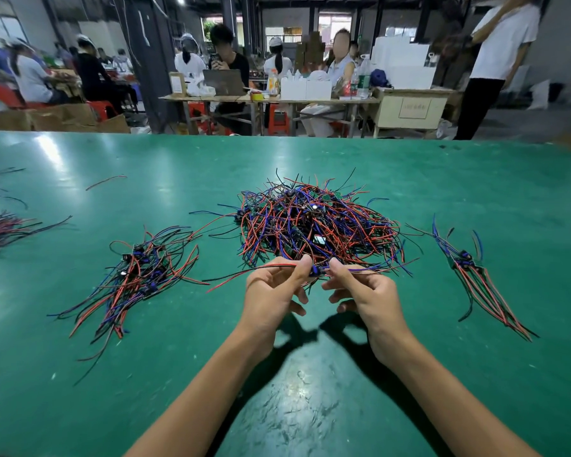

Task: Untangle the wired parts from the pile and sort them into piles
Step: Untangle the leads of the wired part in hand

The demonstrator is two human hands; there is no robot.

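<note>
A tangled pile [314, 222] of red, blue and black wired parts lies at the middle of the green table [310, 407]. Just in front of it, both hands hold one wired part [315, 271] above the table. My left hand [274, 291] pinches its red and black leads between thumb and fingers. My right hand [360, 291] pinches the blue leads on the other side. A sorted heap [139, 275] lies to the left, and a smaller sorted bunch [475, 275] to the right.
More wire bundles [0, 225] lie at the far left edge, with a loose red-black wire [106, 182] behind them. Beyond the table's far edge, people sit at workbenches with boxes and bottles; one person stands at the right.
</note>
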